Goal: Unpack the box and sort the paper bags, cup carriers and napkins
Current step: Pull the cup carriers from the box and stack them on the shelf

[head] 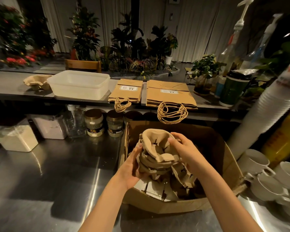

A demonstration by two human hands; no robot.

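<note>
Left hand: grips carriers from the left
Right hand: grips carriers' right rim
Carriers: held above box
Bags: flat on shelf

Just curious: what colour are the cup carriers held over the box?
Plain light brown cup carriers, best seen in head view.

Tan cup carriers, brown box, kraft paper bags, translucent white tub, white cups.

Two paper bag stacks, one tub, one box, two hands
</note>
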